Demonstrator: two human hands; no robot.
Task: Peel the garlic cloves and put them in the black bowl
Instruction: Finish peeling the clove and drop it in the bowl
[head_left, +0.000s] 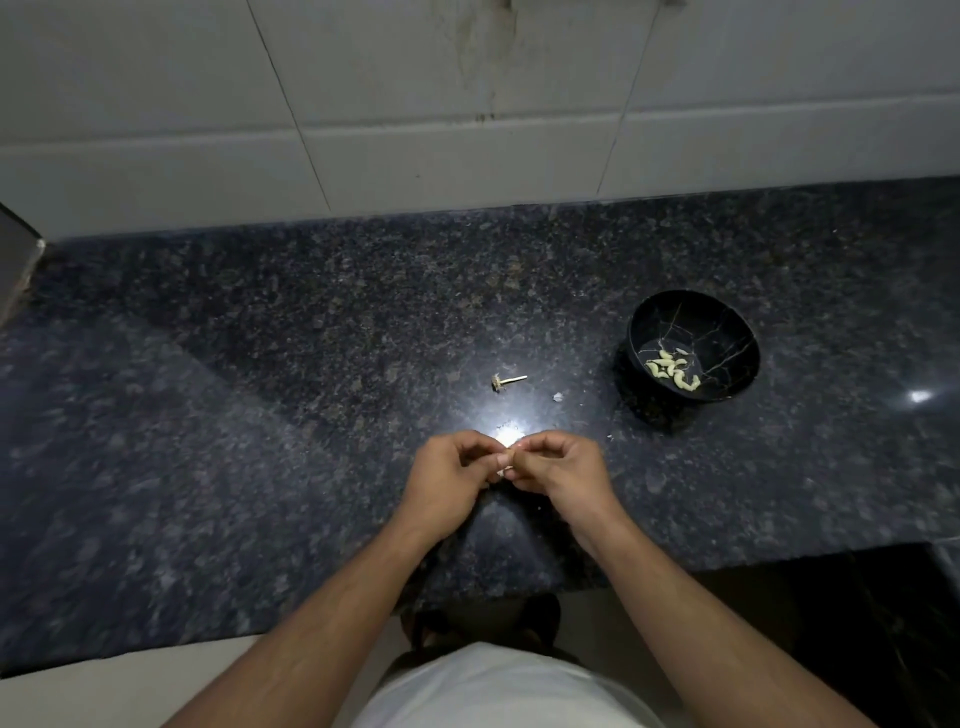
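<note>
While the black bowl (727, 332) sits well right, both hands (506, 467) together pinch a garlic clove (505, 472)

No legible text, far as visible.

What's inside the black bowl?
The black bowl holds several pale peeled garlic cloves lying on its bottom, with a few thin scraps beside them. Nothing covers them.
</note>
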